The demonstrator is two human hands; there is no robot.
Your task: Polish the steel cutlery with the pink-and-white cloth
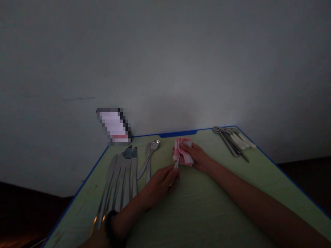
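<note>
My left hand (167,175) is closed round the handle of a piece of metal cutlery (177,162), which points up and away from me. Its far end is inside a folded pink-and-white checked cloth (184,160), so I cannot tell its kind. My right hand (198,155) grips the cloth, pressing it round that end. Left of my hands, a spoon (155,144) lies partly across a table knife (148,165). Several long metal knives and other cutlery pieces (120,175) lie side by side further left, partly hidden by my left forearm.
On the light green table (207,213) with a blue edge, a pile of metal cutlery (224,137) lies at the back right, with several white-handled pieces (239,140) in it. A blurred-out device with a bright screen (112,125) stands at the back left. Behind is a grey wall (165,69).
</note>
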